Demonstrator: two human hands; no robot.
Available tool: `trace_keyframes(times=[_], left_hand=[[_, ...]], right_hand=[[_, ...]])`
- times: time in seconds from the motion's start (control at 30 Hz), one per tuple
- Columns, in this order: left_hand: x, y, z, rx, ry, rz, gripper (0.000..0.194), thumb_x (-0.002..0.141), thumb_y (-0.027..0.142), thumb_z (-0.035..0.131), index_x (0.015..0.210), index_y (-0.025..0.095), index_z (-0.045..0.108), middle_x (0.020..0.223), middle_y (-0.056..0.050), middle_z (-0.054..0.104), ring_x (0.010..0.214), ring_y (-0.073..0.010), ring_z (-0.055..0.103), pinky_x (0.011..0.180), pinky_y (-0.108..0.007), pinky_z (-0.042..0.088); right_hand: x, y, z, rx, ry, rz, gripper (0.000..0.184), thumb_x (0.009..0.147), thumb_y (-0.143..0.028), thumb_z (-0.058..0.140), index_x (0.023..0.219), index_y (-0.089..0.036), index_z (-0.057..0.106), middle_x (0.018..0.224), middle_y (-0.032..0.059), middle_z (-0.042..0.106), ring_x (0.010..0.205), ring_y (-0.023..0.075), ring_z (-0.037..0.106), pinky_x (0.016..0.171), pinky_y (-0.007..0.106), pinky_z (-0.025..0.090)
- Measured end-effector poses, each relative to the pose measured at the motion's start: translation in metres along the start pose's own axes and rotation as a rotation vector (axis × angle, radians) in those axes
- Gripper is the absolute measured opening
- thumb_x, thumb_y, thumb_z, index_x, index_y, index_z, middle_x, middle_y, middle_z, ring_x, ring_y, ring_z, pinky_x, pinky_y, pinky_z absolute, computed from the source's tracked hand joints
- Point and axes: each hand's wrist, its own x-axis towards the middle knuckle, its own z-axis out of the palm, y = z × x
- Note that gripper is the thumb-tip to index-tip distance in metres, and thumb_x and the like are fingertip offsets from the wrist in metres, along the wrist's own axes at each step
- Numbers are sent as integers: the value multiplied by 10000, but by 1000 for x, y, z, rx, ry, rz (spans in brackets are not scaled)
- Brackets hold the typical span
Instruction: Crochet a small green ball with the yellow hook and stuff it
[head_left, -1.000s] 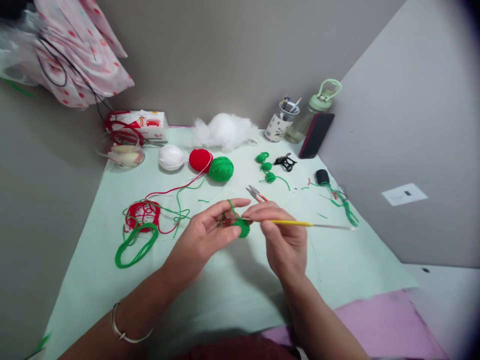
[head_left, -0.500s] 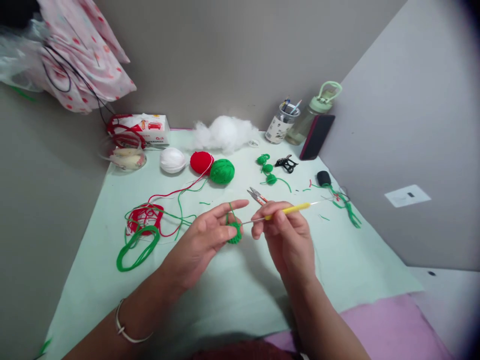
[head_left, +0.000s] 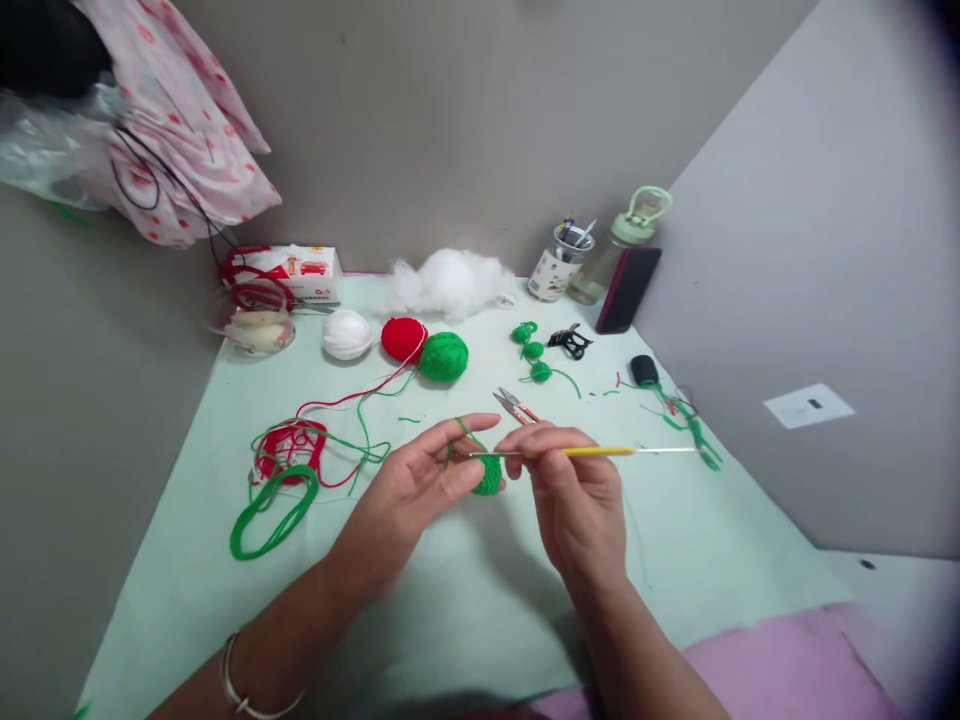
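My left hand point(head_left: 420, 485) pinches a small green crocheted piece point(head_left: 489, 476) between thumb and fingers, with green yarn looped over the raised forefinger. My right hand point(head_left: 574, 490) grips a yellow-handled crochet hook point(head_left: 592, 452), held level, its metal tip at the top edge of the green piece. Both hands hover above the pale green table cover point(head_left: 465, 590). Red-handled snips point(head_left: 514, 405) lie just beyond my fingers.
Behind are white point(head_left: 346, 333), red point(head_left: 403, 338) and green point(head_left: 443, 356) yarn balls, white stuffing point(head_left: 450, 280), a loose red and green yarn tangle point(head_left: 281, 465) at left, small green crocheted bits point(head_left: 534, 352), a pen jar point(head_left: 555, 266), a bottle point(head_left: 615, 245) and a phone point(head_left: 628, 290).
The hook has swung from tilted up to level and its tip is back at the green piece. My hands shifted slightly right and down in the view.
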Motion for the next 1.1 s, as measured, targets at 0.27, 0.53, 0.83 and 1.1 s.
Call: trace_keyframes(times=[0.27,0.53,0.83,1.1], left_hand=[[0,4,-2,12,24,-2,362,855,334,863,1214,338,817,976,-3,612,923,-141,599,871,-277,537],[1,4,-9,171,58,26,408,867,274,839,1256,386,791,1007,3,602,896,-131,588,768,-231,500],[-1,8,-8,315,87,82,375,891,215,776,1240,352,794,993,2,614,968,-151,626,896,-267,529],[-1,10,-5,372,99,112,411,873,206,753,1272,303,767,998,3,650,976,-167,681,1005,-345,561]], right_hand=[[8,-4,2,307,32,294,220,1004,-445,696,913,-260,773,861,6,811,601,77,648,602,195,539],[7,-2,0,228,19,243,230,1031,-431,661,928,-242,745,885,12,823,612,75,668,625,202,541],[0,-7,-3,6,-21,63,197,1070,-342,605,994,-248,762,956,31,826,719,124,732,681,273,594],[-1,-7,-1,-43,-19,15,199,1080,-316,583,1013,-249,758,969,33,820,720,129,735,681,287,606]])
